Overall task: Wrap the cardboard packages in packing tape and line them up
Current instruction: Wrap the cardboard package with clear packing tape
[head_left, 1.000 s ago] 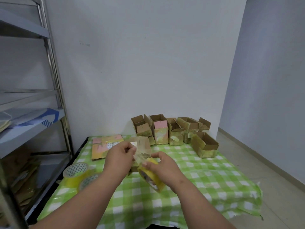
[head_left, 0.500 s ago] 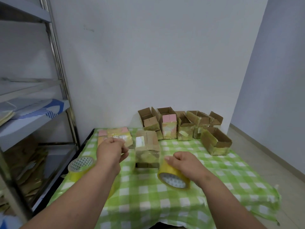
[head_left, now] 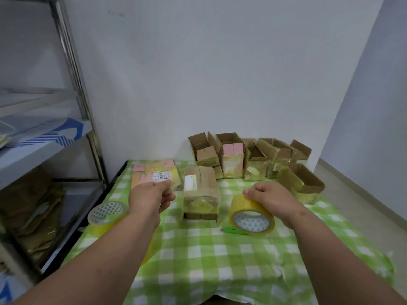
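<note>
Checked tablecloth [head_left: 198, 249]: right hand [head_left: 273, 200] grips tape roll [head_left: 252, 215]; left hand [head_left: 149, 197] curled beside package [head_left: 200, 192].

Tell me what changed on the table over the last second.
The hands came apart over the wrapped package, which now stands alone between them. The right hand carried the tape roll down to the right onto the green checked cloth, still gripping it. The left hand drew left, fingers curled. The open boxes and spare tape roll stayed put.
</note>
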The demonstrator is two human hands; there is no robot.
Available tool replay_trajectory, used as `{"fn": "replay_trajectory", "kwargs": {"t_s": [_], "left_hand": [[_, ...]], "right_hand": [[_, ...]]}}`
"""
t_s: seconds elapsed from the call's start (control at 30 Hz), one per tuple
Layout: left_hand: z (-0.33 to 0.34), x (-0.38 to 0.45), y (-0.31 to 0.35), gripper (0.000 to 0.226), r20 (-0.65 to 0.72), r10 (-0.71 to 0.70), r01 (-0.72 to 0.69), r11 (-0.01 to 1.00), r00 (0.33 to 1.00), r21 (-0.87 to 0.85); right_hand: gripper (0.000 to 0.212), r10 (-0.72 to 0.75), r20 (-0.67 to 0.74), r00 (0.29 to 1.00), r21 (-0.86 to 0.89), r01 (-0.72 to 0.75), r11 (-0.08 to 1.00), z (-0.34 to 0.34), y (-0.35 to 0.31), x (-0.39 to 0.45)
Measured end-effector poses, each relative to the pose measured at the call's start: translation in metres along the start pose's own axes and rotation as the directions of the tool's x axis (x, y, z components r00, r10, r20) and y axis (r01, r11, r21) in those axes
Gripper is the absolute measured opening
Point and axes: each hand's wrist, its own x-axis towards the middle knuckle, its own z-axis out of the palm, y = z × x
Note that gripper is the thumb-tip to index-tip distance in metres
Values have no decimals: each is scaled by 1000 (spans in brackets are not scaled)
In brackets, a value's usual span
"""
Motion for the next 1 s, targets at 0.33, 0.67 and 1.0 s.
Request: {"fn": "replay_trajectory", "kwargs": {"t_s": [0.33, 0.67, 1.0], "left_hand": [[13, 20, -26, 13, -115, -37, 39, 999, 993, 12], [14, 26, -48, 15, -168, -79, 87, 995, 983, 44], [19, 28, -52, 47, -25, -48, 54, 897, 999, 439]], "right_hand": [[33, 19, -180, 983, -517, -111, 849, 14, -6, 52], [33, -31, -179, 983, -682, -102, 725, 28, 4, 73], [14, -97, -66, 993, -685, 26, 728, 55, 9, 72]]}}
